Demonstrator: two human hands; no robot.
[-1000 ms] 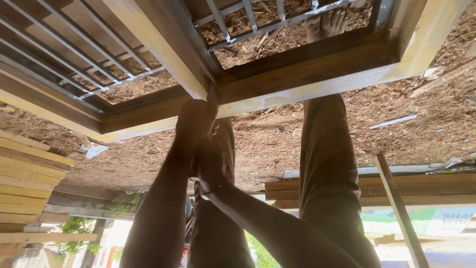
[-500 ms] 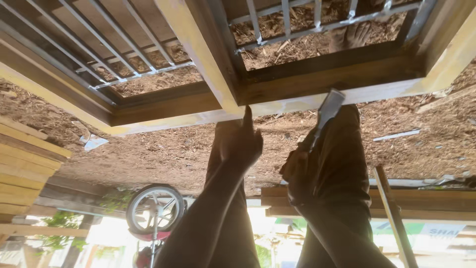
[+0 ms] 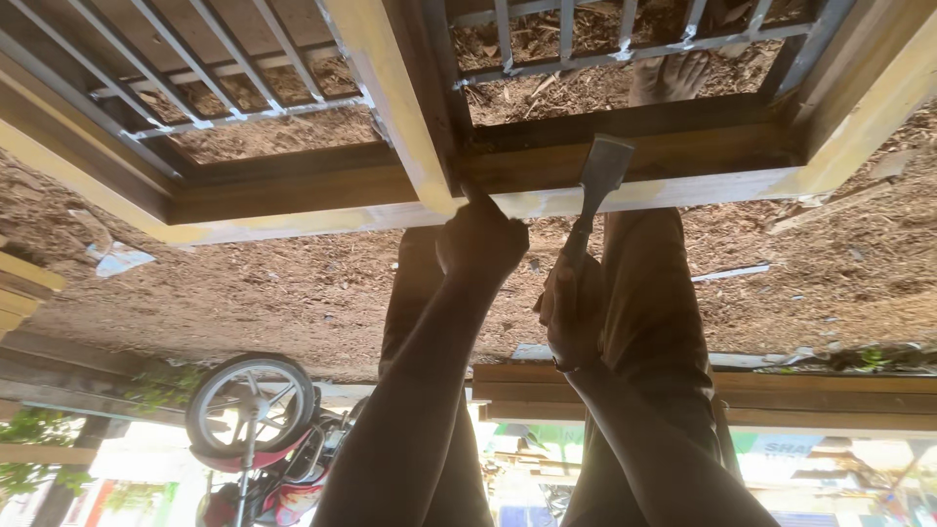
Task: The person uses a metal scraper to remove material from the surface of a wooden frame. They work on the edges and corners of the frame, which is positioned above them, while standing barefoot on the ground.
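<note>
A wooden window frame [image 3: 322, 185] with grey metal bars lies on ground strewn with wood shavings. Pale yellow filler covers its near edge. My left hand [image 3: 480, 242] is curled, with one finger pressed on the joint where the middle post meets the near rail. My right hand [image 3: 571, 310] grips the handle of a flat-bladed putty knife [image 3: 603, 168]. Its blade rests on the near rail just right of that joint. My legs in brown trousers [image 3: 654, 293] stand behind the hands, and one bare foot [image 3: 669, 78] shows inside the frame.
Stacked planks [image 3: 703, 390] lie at lower right and a board edge [image 3: 24, 278] at far left. A motorbike wheel [image 3: 249, 405] appears upside down at lower left. A scrap of paper [image 3: 119, 259] lies on the shavings.
My hands, together at the joint a second ago, have parted. The right hand drew the putty knife back, then set its blade on the rail. The left finger stays near the joint.
</note>
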